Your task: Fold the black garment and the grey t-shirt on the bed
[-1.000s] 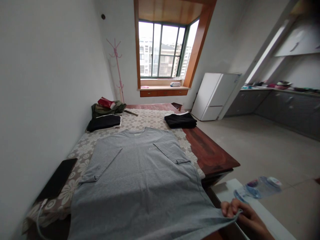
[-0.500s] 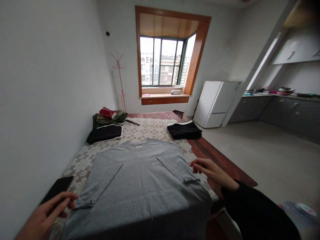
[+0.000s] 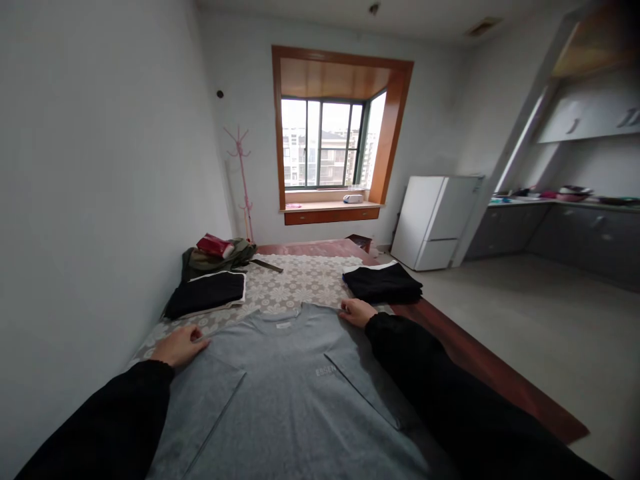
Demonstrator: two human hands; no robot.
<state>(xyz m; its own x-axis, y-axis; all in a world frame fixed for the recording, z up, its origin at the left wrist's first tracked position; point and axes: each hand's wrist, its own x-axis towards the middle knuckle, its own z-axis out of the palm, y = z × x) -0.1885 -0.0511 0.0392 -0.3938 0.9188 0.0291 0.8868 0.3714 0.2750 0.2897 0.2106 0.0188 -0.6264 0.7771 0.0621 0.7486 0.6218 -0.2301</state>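
A grey short-sleeved T-shirt [image 3: 280,407] lies spread out front side up, its collar away from me and both sleeves laid inward over the chest. Pale lettering shows on the chest. My left hand [image 3: 181,345] is at the shirt's left shoulder, thumb and fingers closed on the edge. At the right shoulder, my right hand [image 3: 358,313] has its fingers bent down and pinched on the cloth. The shirt's lower part runs out of view at the bottom.
Folded black clothes [image 3: 206,295] lie at the left beside a green bag [image 3: 243,253] with a red packet [image 3: 215,245] on it. Another folded black stack [image 3: 384,283] sits at the right. Beneath is a flowered cloth [image 3: 285,283] on a reddish wooden surface [image 3: 480,360].
Both hands have moved forward from beside the sleeves to the shirt's shoulders and closed there. The view has tilted up, and the dark phone-like object at the left is out of sight.
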